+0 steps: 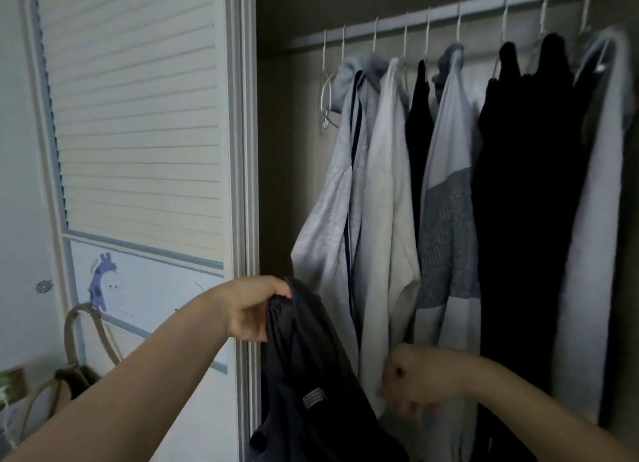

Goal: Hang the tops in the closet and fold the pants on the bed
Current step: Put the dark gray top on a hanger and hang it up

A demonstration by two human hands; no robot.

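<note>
The dark top (304, 368) hangs in front of the open closet, at its left edge, bunched at its upper end in the left hand (257, 311), whose fingers curl round the gathered cloth. No hanger is visible in this garment, so by the look of it this top is not yet hung. The right hand (413, 380) is near and to the right, low in front of the hung clothes; it is blurred, its fingers seem curled, but whether it pinches any cloth I cannot tell.

Behind, on the closet rail (449, 12), a row of tops already hangs: a grey hooded one (340, 171), a white one (389, 192), a grey-and-white one (446, 192) and several black ones (525, 185) further right. So a good part of the hanging appears done. The pants and the bed are out of view, so their state is unknown.

For room: two bare hangers (326, 91) hang at the left end of the rail, just left of the grey hooded top, with open rail between them and the closet's side wall. The door frame (247, 150) stands close on the left of the dark top and limits any swing that way.
</note>
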